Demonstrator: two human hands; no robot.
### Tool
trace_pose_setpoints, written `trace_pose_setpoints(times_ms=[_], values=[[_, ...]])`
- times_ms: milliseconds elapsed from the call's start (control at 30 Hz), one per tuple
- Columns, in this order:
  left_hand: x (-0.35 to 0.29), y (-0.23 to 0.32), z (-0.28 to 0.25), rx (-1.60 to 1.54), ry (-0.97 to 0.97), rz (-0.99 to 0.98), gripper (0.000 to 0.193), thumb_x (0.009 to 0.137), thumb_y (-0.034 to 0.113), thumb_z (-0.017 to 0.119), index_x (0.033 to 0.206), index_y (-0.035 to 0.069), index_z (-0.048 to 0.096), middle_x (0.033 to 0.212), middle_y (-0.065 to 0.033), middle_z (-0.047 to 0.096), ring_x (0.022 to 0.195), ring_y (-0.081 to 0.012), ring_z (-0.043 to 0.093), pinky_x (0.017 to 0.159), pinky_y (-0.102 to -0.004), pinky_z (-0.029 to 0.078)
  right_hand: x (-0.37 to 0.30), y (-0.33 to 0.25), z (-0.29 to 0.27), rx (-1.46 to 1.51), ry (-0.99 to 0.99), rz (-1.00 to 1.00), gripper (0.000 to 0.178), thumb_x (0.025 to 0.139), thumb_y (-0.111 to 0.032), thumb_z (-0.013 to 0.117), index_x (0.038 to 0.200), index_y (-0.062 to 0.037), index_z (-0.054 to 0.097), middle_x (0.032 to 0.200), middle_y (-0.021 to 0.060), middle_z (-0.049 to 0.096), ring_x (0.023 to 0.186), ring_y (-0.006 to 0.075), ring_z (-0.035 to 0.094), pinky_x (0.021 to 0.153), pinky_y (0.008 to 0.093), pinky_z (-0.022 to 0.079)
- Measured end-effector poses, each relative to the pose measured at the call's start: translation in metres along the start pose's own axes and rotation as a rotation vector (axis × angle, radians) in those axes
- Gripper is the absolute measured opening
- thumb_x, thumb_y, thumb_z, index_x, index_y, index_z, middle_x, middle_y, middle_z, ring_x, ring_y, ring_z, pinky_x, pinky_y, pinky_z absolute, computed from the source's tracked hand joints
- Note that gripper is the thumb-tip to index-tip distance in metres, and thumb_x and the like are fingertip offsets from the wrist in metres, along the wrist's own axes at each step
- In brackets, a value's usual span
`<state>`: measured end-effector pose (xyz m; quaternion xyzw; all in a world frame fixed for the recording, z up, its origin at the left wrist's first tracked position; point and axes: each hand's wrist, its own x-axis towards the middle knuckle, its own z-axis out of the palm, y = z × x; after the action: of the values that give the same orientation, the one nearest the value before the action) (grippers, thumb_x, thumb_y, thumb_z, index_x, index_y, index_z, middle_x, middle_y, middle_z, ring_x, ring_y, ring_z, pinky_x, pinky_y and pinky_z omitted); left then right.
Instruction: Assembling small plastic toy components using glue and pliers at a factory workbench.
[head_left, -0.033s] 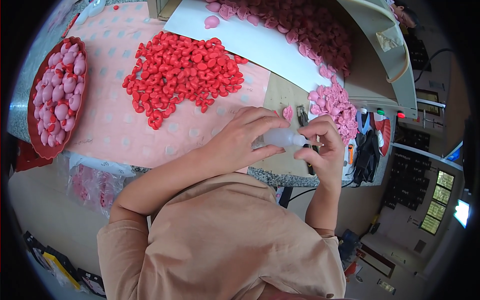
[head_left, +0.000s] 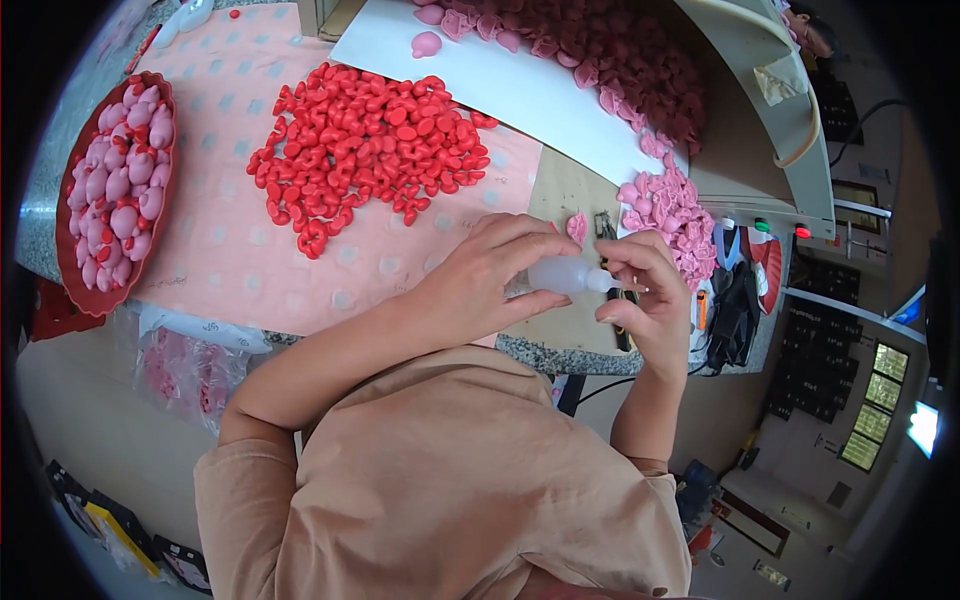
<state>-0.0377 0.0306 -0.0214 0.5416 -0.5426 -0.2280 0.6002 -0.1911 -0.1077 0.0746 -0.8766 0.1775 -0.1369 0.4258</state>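
Observation:
My left hand (head_left: pixel 490 268) is closed round a small translucent squeeze bottle (head_left: pixel 560 275), which lies on its side with its thin nozzle (head_left: pixel 628 285) pointing right. A bit of red shows beside the fingertips of that hand; I cannot tell what it belongs to. My right hand (head_left: pixel 652 290) is curled about the nozzle with thumb and fingers apart, and no grip on the bottle shows. Beyond the hands lies a single pink moulded piece (head_left: pixel 577 228). Black-handled pliers (head_left: pixel 606 226) lie partly hidden behind my right hand.
A heap of red moulded pieces (head_left: pixel 370 140) covers part of the pink cloth (head_left: pixel 220 230). At left stands a red scalloped tray (head_left: pixel 70 255) of pink and red figures. Pink pieces (head_left: pixel 672 215) are piled on the right, more on a white sheet (head_left: pixel 400 50) under a shelf (head_left: pixel 770 160).
My right thumb has drawn slightly away from the nozzle, so more of the nozzle shows. The bottle and my left hand stay nearly still.

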Motion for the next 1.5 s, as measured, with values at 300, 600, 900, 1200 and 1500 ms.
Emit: trace_pose_setpoints(times_ms=[300,600,900,1200,1500], values=[[0.001,0.002,-0.003,-0.003,0.005,-0.017,0.047,0.076,0.018,0.077,0.119,0.011,0.06,0.116,-0.0077,0.058,0.11,-0.0286,0.055,0.097,-0.042,0.042,0.005,-0.002,-0.003,-0.068,-0.02,-0.04,0.04,0.067,-0.013,0.086,0.101,-0.0018,0.067,0.094,0.0022,0.052,0.082,0.011,0.048,0.067,0.022,0.037],[0.0,0.001,-0.003,-0.02,-0.028,-0.019,0.046,0.076,0.019,0.077,0.118,0.011,0.06,0.117,-0.0082,0.058,0.111,-0.0285,0.055,0.098,-0.0426,0.041,0.008,-0.004,0.003,-0.022,0.028,-0.063,0.044,0.07,-0.018,0.084,0.109,-0.0021,0.07,0.096,0.0036,0.053,0.083,0.0122,0.048,0.068,0.023,0.038],[0.003,0.004,-0.005,0.042,0.027,0.02,0.045,0.074,0.014,0.079,0.115,0.006,0.062,0.111,-0.0104,0.061,0.104,-0.0273,0.059,0.086,-0.0377,0.05,0.0,0.002,0.001,0.136,-0.002,-0.029,0.031,0.076,-0.005,0.078,0.106,0.0008,0.07,0.101,0.0075,0.058,0.086,0.0124,0.057,0.069,0.0212,0.047],[0.003,0.003,-0.002,0.007,0.043,0.025,0.044,0.073,0.012,0.078,0.115,0.007,0.064,0.11,-0.0103,0.061,0.099,-0.0261,0.061,0.083,-0.036,0.052,-0.002,0.001,0.005,-0.205,0.02,-0.123,0.031,0.071,-0.011,0.083,0.098,-0.001,0.07,0.09,0.0086,0.06,0.078,0.0141,0.059,0.066,0.0227,0.048],[0.005,0.003,-0.002,0.002,0.03,0.057,0.047,0.075,0.015,0.077,0.118,0.007,0.062,0.11,-0.0114,0.06,0.101,-0.0295,0.059,0.086,-0.0396,0.049,-0.006,0.002,0.0,0.123,0.029,0.082,0.036,0.069,-0.018,0.085,0.094,0.0009,0.066,0.096,0.0076,0.056,0.091,0.0161,0.056,0.079,0.0255,0.047]])
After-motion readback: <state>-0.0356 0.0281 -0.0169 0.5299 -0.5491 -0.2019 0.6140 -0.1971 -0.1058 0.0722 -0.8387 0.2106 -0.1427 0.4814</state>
